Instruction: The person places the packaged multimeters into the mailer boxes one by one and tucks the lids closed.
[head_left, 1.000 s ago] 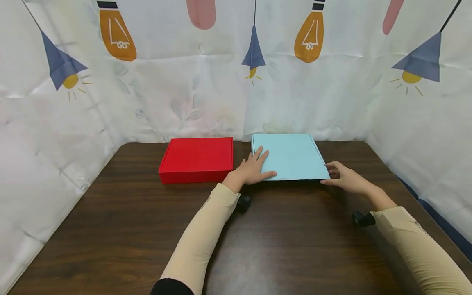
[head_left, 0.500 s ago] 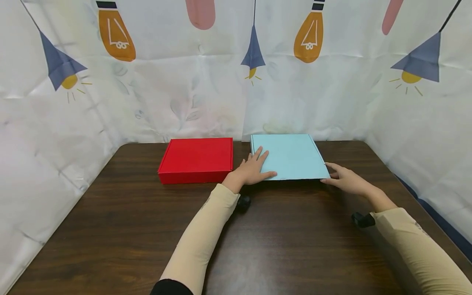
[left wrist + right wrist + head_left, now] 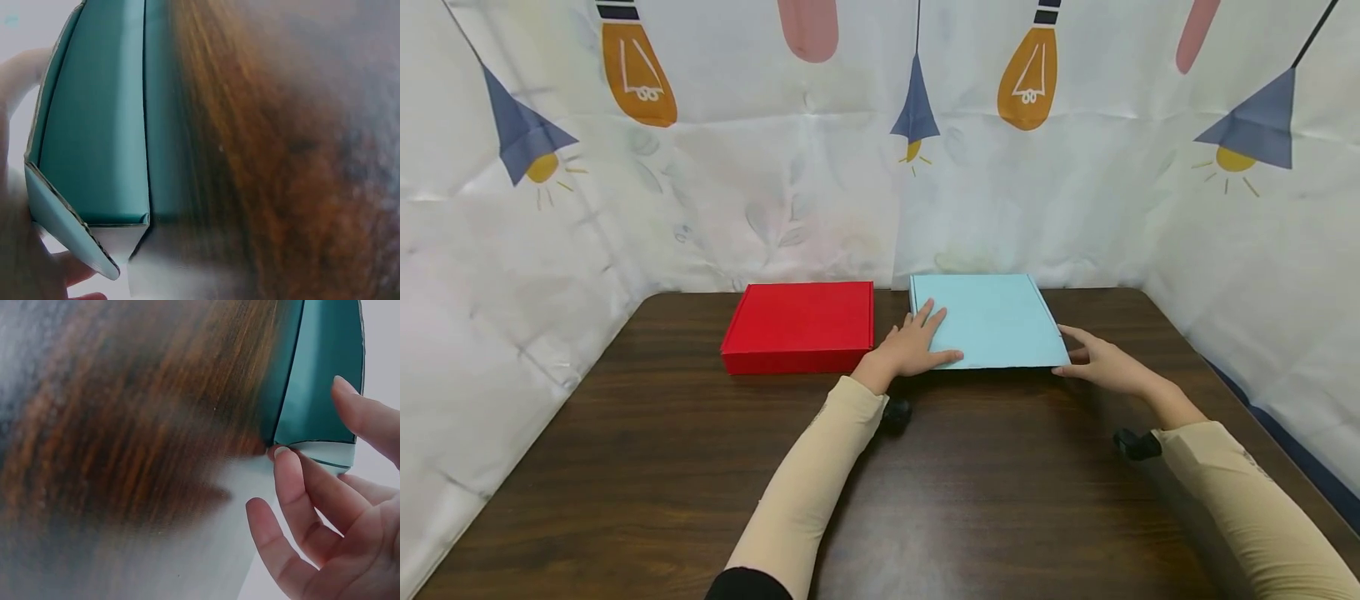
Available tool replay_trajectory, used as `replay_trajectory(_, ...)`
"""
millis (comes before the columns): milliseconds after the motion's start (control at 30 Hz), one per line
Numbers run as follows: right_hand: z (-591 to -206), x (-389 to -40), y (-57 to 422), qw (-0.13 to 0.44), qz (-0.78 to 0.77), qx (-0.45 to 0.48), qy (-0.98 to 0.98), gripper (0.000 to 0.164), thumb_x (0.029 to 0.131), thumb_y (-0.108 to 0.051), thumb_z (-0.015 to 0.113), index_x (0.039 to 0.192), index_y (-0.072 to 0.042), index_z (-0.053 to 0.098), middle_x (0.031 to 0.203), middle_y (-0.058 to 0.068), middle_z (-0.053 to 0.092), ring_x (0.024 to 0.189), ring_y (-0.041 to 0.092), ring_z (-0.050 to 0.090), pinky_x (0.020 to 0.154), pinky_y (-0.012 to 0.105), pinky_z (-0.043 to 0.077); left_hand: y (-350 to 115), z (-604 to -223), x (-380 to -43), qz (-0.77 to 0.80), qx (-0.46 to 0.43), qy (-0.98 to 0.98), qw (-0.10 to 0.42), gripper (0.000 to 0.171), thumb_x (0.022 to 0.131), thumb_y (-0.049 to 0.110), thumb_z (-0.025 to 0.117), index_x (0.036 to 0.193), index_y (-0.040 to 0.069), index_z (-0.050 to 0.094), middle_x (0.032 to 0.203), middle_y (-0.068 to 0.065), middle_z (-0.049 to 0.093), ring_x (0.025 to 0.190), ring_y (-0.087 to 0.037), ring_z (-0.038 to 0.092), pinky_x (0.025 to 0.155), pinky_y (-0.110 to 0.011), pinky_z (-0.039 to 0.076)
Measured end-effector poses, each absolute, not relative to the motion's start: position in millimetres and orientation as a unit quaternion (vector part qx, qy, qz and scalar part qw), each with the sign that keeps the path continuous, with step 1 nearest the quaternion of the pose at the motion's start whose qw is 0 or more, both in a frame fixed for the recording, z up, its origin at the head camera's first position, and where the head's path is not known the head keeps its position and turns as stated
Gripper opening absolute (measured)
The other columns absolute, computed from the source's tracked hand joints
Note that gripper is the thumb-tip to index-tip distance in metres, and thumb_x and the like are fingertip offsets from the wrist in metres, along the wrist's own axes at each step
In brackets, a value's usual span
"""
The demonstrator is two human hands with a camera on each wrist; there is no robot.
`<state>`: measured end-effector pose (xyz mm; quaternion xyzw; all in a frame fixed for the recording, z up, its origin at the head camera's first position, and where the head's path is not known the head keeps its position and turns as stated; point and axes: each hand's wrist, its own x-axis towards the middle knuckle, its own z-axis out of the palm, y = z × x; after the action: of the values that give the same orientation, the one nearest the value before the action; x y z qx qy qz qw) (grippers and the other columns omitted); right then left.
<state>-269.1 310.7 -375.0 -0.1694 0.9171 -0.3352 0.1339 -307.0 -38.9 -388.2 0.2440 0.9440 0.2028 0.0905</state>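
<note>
A flat light blue cardboard box (image 3: 996, 321) lies at the back of the table, right of the middle. On the left part of its lid my left hand (image 3: 912, 343) rests with fingers spread. The left wrist view shows the shaded front wall (image 3: 103, 125) and a cardboard flap (image 3: 72, 219) jutting out at the left corner. My right hand (image 3: 1101, 362) is at the box's front right corner. In the right wrist view, its thumb (image 3: 345, 394) lies before the front wall, while bent fingers (image 3: 290, 478) reach round the corner low down. The box's inside is hidden.
A red cardboard box (image 3: 801, 317) stands left of the blue one, its right front corner close to my left wrist. Both boxes sit on a dark wooden table (image 3: 985, 492). Behind hangs a white printed curtain (image 3: 850, 183). Both wrists carry small black cameras (image 3: 1137, 444).
The right index finger has shifted slightly farther back along the box's right side edge. The left hand and both boxes have stayed put.
</note>
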Motion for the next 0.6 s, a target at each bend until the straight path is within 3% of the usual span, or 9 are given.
replay_trajectory(267, -375.0, -267.4, 311.1, 0.143, -0.335, -0.175, 0.915, 0.093, 0.099, -0.032, 0.07, 0.165, -0.005, 0.009, 0.162, 0.034, 0.017, 0.136, 0.056, 0.04, 0.098, 0.067, 0.045, -36.2, -388.7, -299.5, 0.232, 0.23, 0.94, 0.095, 0.086, 0.099, 0.056, 0.056, 0.166, 0.02, 0.016, 0.172, -0.007, 0.001, 0.153, -0.045, 0.017, 0.119, -0.062, 0.023)
replay_trajectory(433, -372.6, -270.1, 311.3, 0.141, -0.332, -0.181, 0.915, 0.093, 0.099, -0.032, 0.07, 0.164, -0.004, 0.011, 0.163, 0.033, 0.016, 0.136, 0.055, 0.041, 0.098, 0.066, 0.045, -36.9, -385.1, -292.4, 0.28, 0.219, 0.931, 0.087, 0.082, 0.1, 0.046, 0.06, 0.165, 0.017, 0.02, 0.172, -0.009, 0.006, 0.155, -0.033, 0.018, 0.117, -0.052, 0.033)
replay_trajectory(600, -371.4, -272.5, 311.9, 0.141, -0.33, -0.182, 0.916, 0.092, 0.099, -0.032, 0.07, 0.164, -0.004, 0.011, 0.163, 0.033, 0.016, 0.136, 0.055, 0.041, 0.099, 0.066, 0.045, -39.9, -384.0, -288.4, 0.303, 0.213, 0.926, 0.075, 0.077, 0.101, 0.041, 0.061, 0.164, 0.016, 0.025, 0.171, -0.008, 0.011, 0.155, -0.026, 0.019, 0.117, -0.05, 0.033)
